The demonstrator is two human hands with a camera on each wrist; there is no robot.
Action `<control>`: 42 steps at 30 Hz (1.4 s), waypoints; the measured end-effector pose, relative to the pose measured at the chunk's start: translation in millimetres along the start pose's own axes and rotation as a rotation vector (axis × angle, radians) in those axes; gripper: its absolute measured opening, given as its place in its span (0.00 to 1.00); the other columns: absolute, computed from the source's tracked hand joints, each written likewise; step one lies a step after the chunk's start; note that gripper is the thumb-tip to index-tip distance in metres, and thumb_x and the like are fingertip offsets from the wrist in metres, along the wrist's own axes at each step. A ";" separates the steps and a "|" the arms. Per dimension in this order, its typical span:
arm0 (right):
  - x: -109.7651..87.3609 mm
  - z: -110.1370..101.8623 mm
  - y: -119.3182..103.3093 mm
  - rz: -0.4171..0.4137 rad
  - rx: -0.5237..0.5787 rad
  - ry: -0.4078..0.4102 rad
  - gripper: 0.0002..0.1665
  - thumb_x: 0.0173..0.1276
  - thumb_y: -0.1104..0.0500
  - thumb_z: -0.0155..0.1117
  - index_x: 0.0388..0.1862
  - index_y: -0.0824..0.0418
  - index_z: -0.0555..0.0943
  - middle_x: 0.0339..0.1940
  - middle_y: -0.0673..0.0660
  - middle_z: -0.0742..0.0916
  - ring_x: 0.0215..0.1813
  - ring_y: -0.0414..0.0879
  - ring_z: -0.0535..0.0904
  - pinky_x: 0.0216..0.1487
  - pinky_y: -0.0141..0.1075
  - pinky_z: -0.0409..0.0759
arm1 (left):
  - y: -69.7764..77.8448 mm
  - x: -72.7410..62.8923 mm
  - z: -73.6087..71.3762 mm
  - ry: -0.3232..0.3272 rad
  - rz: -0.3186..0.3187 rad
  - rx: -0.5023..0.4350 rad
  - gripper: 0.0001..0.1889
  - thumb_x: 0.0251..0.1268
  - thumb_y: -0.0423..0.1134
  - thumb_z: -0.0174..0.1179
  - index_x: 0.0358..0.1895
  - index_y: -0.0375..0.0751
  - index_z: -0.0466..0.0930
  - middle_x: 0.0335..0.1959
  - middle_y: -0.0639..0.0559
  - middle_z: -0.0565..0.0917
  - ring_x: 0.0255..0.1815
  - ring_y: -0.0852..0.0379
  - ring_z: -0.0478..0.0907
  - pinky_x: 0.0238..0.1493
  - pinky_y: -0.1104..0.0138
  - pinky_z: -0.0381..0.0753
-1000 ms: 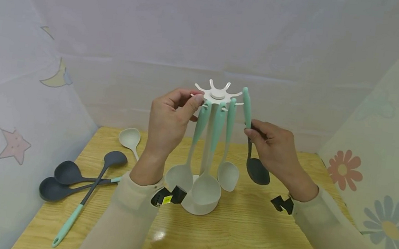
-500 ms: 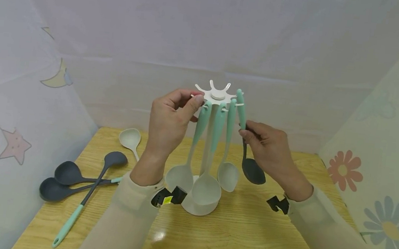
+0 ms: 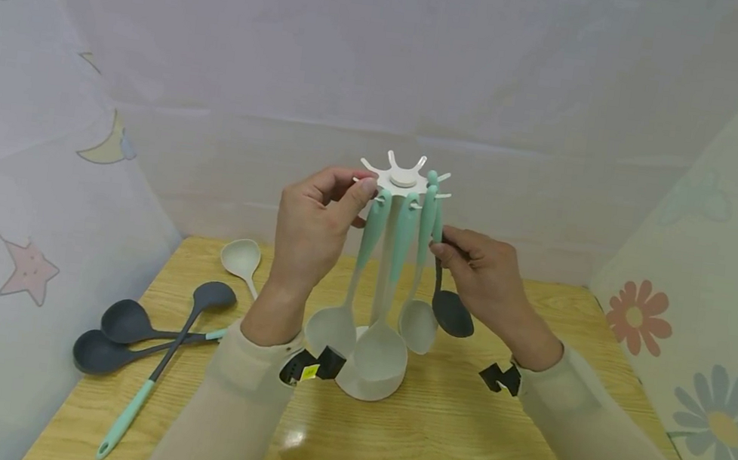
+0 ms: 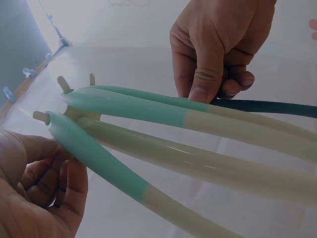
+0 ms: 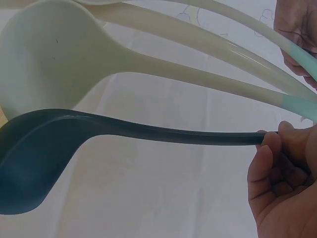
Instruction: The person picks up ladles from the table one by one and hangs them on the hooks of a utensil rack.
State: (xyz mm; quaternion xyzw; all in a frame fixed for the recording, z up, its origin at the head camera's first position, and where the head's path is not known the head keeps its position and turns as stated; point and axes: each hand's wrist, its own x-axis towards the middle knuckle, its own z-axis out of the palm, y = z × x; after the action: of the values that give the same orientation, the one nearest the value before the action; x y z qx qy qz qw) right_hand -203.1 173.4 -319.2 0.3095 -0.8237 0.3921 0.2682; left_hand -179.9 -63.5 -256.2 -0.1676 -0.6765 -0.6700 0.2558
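Observation:
A white rotating-style utensil rack [image 3: 403,179] stands upright on the table, with several hooks around its top. My left hand [image 3: 315,224] pinches a hook on the rack's left side between thumb and fingers. Three cream utensils with mint handles hang at the front: a left ladle [image 3: 332,328], a middle ladle [image 3: 380,351] and a right spoon-like one [image 3: 418,327]. On the right, my right hand [image 3: 490,274] pinches a dark ladle [image 3: 453,314] where its mint handle meets the dark shaft. That handle's top is right at a right-side hook, partly hidden behind the cream utensil's handle.
Left on the wooden table [image 3: 344,447] lie a crossing dark ladle [image 3: 214,294], two more dark ladles, one upper [image 3: 126,320] and one lower [image 3: 97,351], and a cream ladle [image 3: 241,256]. Fabric walls [image 3: 388,58] enclose the back and sides.
My right hand has moved left with the dark ladle, bringing its handle top from beside the rack to a right-side hook. My left hand keeps its hold on the rack.

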 end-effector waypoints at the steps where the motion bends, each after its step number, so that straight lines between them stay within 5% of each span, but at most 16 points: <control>1: 0.4 0.6 0.1 -0.004 -0.004 0.000 0.13 0.71 0.71 0.70 0.53 0.67 0.90 0.39 0.59 0.93 0.37 0.49 0.90 0.43 0.18 0.80 | 0.1 -0.1 0.2 -0.001 0.000 -0.002 0.08 0.72 0.35 0.69 0.45 0.31 0.90 0.37 0.38 0.90 0.39 0.39 0.85 0.33 0.66 0.89; 6: 3.0 2.3 -0.6 -0.008 -0.023 -0.004 0.14 0.72 0.70 0.69 0.54 0.67 0.90 0.41 0.61 0.94 0.39 0.54 0.92 0.45 0.19 0.82 | 0.1 -0.9 1.1 -0.009 0.001 -0.006 0.08 0.73 0.34 0.69 0.45 0.31 0.90 0.37 0.39 0.90 0.39 0.41 0.85 0.33 0.66 0.89; 13: 4.9 3.2 3.9 0.019 -0.010 -0.055 0.16 0.73 0.67 0.69 0.58 0.64 0.89 0.42 0.58 0.94 0.36 0.48 0.88 0.40 0.25 0.81 | -0.7 -1.6 1.7 -0.005 0.004 -0.020 0.08 0.72 0.34 0.69 0.45 0.31 0.90 0.36 0.39 0.90 0.39 0.35 0.84 0.32 0.66 0.89; 21: 3.5 5.1 7.9 0.109 0.064 -0.057 0.16 0.78 0.65 0.65 0.61 0.63 0.87 0.37 0.58 0.91 0.33 0.40 0.81 0.34 0.27 0.79 | -2.1 -1.9 2.2 -0.008 0.019 -0.010 0.09 0.73 0.36 0.69 0.45 0.31 0.90 0.37 0.40 0.90 0.35 0.61 0.84 0.33 0.65 0.89; 27: 6.9 10.7 11.6 0.153 0.094 0.007 0.15 0.79 0.64 0.64 0.61 0.61 0.88 0.39 0.58 0.92 0.37 0.40 0.85 0.36 0.25 0.81 | -1.7 -2.4 2.6 -0.013 0.019 -0.008 0.09 0.73 0.36 0.69 0.46 0.32 0.90 0.37 0.40 0.90 0.35 0.59 0.84 0.33 0.64 0.90; 42: 2.0 10.8 10.6 0.240 0.203 -0.130 0.18 0.82 0.63 0.60 0.67 0.63 0.83 0.44 0.59 0.91 0.38 0.46 0.85 0.35 0.36 0.85 | -2.5 -0.9 4.1 -0.015 0.005 -0.008 0.09 0.73 0.35 0.69 0.46 0.32 0.90 0.38 0.39 0.91 0.35 0.59 0.84 0.33 0.66 0.89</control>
State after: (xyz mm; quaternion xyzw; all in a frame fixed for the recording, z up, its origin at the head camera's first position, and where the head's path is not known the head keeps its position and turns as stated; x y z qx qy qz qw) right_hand -214.2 169.4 -328.9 0.2593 -0.8264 0.4818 0.1329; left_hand -181.0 -59.4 -258.7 -0.1756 -0.6753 -0.6707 0.2517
